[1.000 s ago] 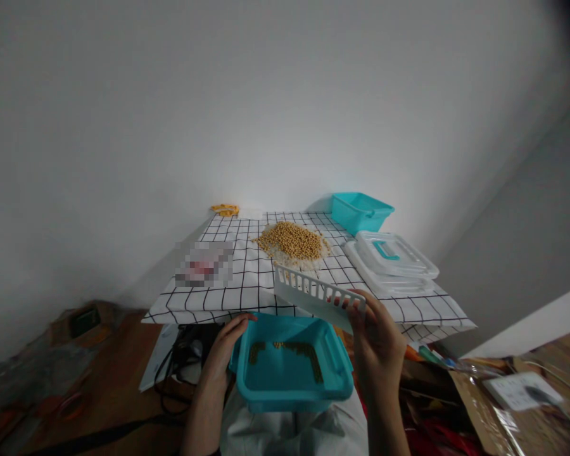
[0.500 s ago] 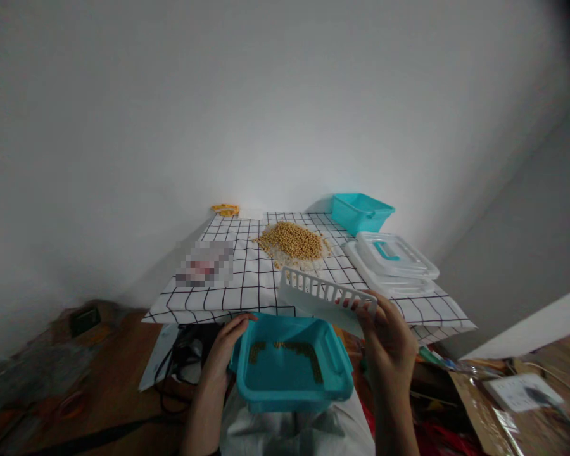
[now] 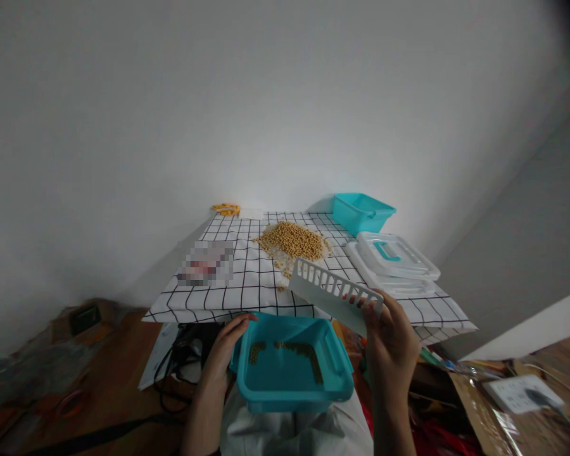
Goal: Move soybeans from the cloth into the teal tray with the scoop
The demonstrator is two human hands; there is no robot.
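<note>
My left hand (image 3: pixel 228 345) grips the left rim of a teal plastic bin (image 3: pixel 285 396), which rests on my lap just below the table edge. Some soybeans (image 3: pixel 308 351) lie along the far and side edges of the bin's floor. In my right hand (image 3: pixel 392 339) is a white slotted plastic divider (image 3: pixel 332 294), pinched at its right end and tilted down to the right above the table's front edge. Beyond it, a pile of soybeans (image 3: pixel 292 240) spreads on the table, with a few loose beans trailing toward the divider.
A checked cloth covers the table (image 3: pixel 247 278). At the back right stands another teal bin (image 3: pixel 363 212), with stacked clear lids (image 3: pixel 394 256) in front. A blurred-out packet (image 3: pixel 204 263) lies left. A yellow item (image 3: pixel 225 209) sits near the wall. A power strip (image 3: pixel 522 392) lies low right.
My right hand has moved the divider slightly to the right and farther over the table, its left end now nearer the pile. My left hand and the bin stay put.
</note>
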